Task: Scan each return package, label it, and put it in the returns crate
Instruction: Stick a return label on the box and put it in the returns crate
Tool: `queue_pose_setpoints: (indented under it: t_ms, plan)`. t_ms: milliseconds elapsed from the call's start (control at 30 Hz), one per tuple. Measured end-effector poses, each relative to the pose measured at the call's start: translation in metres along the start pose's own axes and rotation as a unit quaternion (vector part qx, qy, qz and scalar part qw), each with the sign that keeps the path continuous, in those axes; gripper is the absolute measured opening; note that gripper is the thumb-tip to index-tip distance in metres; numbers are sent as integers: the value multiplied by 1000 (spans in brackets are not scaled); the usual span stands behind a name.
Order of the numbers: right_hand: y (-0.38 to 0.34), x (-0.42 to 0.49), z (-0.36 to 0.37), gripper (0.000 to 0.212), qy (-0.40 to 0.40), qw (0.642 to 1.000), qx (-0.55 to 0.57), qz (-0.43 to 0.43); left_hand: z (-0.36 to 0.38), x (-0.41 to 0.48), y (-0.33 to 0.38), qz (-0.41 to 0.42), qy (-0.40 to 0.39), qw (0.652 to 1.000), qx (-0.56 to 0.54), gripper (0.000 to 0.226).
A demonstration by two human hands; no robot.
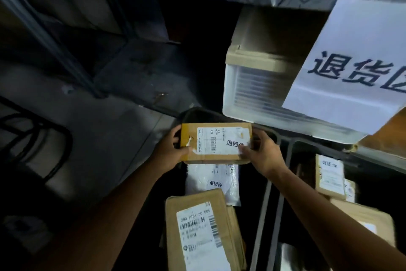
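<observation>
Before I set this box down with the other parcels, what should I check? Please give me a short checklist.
1. Grip: left hand and right hand each hold one end of the box, thumbs on top: ok.
2. Return label stuck on the box top: ok.
3. Box scanned: cannot tell.
4. Right area: the sign reads 退货区: ok.
5. Landing spot: a white bag and a brown mailer lie nearer you; what is right under the box is hidden: cannot tell.
</observation>
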State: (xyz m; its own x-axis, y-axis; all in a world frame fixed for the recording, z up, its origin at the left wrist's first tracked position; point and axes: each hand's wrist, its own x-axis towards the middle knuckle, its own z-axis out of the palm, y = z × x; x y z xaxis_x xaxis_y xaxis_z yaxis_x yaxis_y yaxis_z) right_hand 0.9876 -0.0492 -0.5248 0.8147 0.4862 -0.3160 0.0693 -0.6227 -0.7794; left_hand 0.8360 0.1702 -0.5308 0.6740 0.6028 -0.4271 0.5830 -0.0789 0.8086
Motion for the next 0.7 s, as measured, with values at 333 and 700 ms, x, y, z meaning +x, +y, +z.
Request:
queue_pose_setpoints:
  t_ms: [333,700]
  plan:
    - [54,59,55,64,-3,998,-58,23,29,68,-67,9,-9,1000,10,85]
    - [42,55,65,61,-27,995,-77,58,27,71,-76,-32,-17,999,25,88]
